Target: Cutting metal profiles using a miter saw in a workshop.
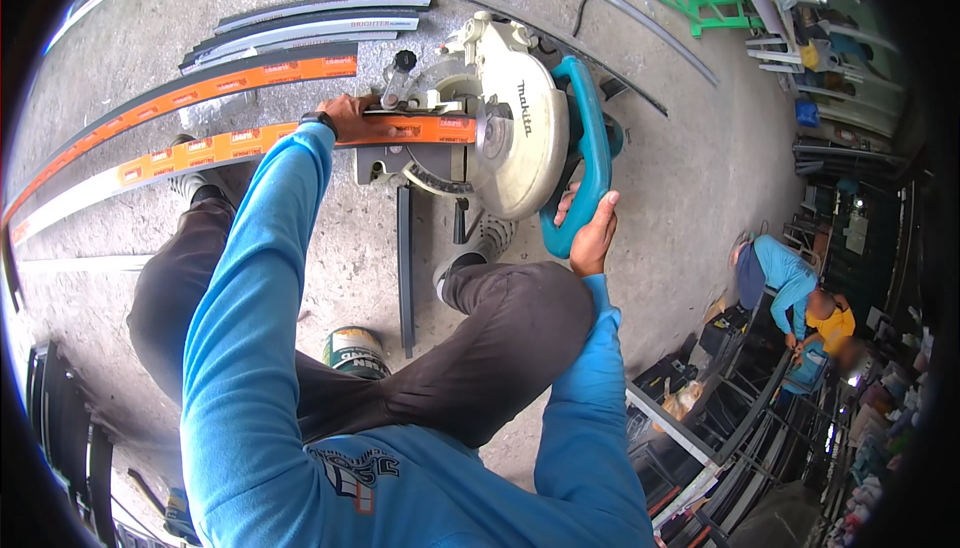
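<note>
gripping the teal handle [595,148] of a miter saw [525,143], the right hand [590,233] has its fingers wrapped around the lower part of the loop. the left hand [345,118] is curled over an orange-faced strip [215,151], holding it on the saw's base; the strip's right end lies at the blade, and its length runs out to the left. beyond it lie a second orange strip [220,93] and a stack of dark and silvery profiles [310,33]. a round can [355,351] stands on the floor [330,278] near the person's legs.
</note>
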